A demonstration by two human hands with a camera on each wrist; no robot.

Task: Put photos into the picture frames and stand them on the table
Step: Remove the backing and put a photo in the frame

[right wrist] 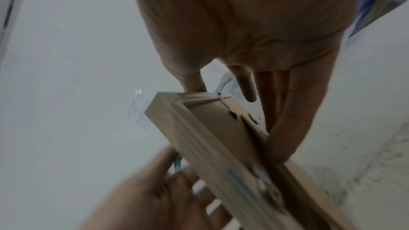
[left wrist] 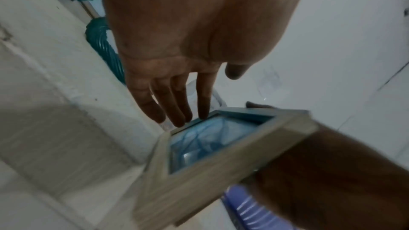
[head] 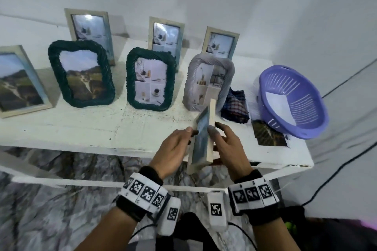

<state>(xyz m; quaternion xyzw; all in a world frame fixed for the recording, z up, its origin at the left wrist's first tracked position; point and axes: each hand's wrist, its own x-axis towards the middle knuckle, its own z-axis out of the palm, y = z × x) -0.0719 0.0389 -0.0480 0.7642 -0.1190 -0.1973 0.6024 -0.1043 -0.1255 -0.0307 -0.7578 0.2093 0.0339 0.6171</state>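
Observation:
I hold a light wooden picture frame (head: 204,136) edge-on above the front edge of the white table (head: 102,128). My right hand (head: 216,130) grips it, thumb on its upper end and fingers (right wrist: 287,128) along the cardboard back (right wrist: 217,128). My left hand (head: 190,135) lies flat beside it. Its straight fingers (left wrist: 177,104) touch the far rim of the glazed front (left wrist: 205,139), which shows a bluish picture. The thumb stays clear. A loose landscape photo (head: 269,133) lies on the table at the right.
Several filled frames stand along the table, among them two dark green woven ones (head: 81,73) (head: 151,79) and a grey one (head: 206,83). A checked cloth (head: 235,106) and a purple basket (head: 293,102) holding white paper sit at the right end. Cables run over the floor.

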